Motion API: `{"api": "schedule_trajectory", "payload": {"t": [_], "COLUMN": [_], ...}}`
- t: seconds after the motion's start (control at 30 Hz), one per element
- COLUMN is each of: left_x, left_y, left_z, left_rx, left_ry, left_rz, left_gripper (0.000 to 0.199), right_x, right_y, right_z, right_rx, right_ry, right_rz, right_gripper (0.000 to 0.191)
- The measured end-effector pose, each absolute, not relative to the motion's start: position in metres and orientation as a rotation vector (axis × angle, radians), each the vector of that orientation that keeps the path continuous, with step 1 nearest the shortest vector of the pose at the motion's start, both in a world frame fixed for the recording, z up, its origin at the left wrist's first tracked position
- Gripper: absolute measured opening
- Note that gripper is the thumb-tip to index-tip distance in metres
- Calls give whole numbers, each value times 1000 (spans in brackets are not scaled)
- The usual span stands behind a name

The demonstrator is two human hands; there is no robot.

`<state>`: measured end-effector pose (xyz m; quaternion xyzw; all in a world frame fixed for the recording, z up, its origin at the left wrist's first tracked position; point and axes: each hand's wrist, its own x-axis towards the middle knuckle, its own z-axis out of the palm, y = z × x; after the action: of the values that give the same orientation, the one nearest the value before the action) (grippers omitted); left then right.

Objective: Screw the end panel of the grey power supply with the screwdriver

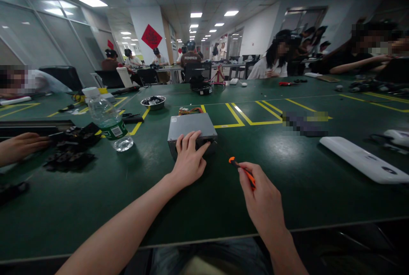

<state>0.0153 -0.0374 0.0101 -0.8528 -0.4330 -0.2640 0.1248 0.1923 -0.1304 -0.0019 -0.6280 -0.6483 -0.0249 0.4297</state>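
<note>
A grey metal box (191, 123) with coloured wires (191, 111) at its back sits on the green table (207, 207). My left hand (191, 156) rests on its top and front edge, fingers apart, not wrapped round it. To the right of the box, my right hand (260, 190) is closed around an orange and black screwdriver (248, 175). The tool's orange end points up and left toward the box; its shaft is too thin and dark to make out clearly.
Left of the box stand a water bottle (110, 121), dark parts (72, 147) and a metal bowl (153, 102). A co-worker's hand (24, 147) is at far left. A white device (364, 160) lies right. Other people sit beyond.
</note>
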Motion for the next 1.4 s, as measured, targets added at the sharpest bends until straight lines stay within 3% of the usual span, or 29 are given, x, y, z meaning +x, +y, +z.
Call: {"api": "schedule_trajectory", "payload": {"t": [0.53, 0.8, 0.97, 1.13, 1.4], "left_x": [17, 18, 18, 18, 19], "left_y": [-38, -38, -38, -38, -38], "left_z": [8, 8, 7, 7, 7], "left_rx": [-2461, -2459, -2447, -2451, -2449], "left_ry": [-1273, -1264, -1259, -1248, -1262], "left_rz": [-718, -716, -706, -704, -726], "left_gripper": [53, 52, 53, 54, 52], "right_x": [173, 180, 164, 166, 186], "right_y": [-143, -134, -135, -138, -134], "right_z": [20, 8, 3, 7, 13], "right_rx": [-1501, -1575, -1453, -1404, -1501], "right_ry": [-1699, -1740, -1762, -1770, -1676], "right_rz": [-359, -179, -109, -259, -288], "right_gripper": [25, 34, 30, 21, 22]}}
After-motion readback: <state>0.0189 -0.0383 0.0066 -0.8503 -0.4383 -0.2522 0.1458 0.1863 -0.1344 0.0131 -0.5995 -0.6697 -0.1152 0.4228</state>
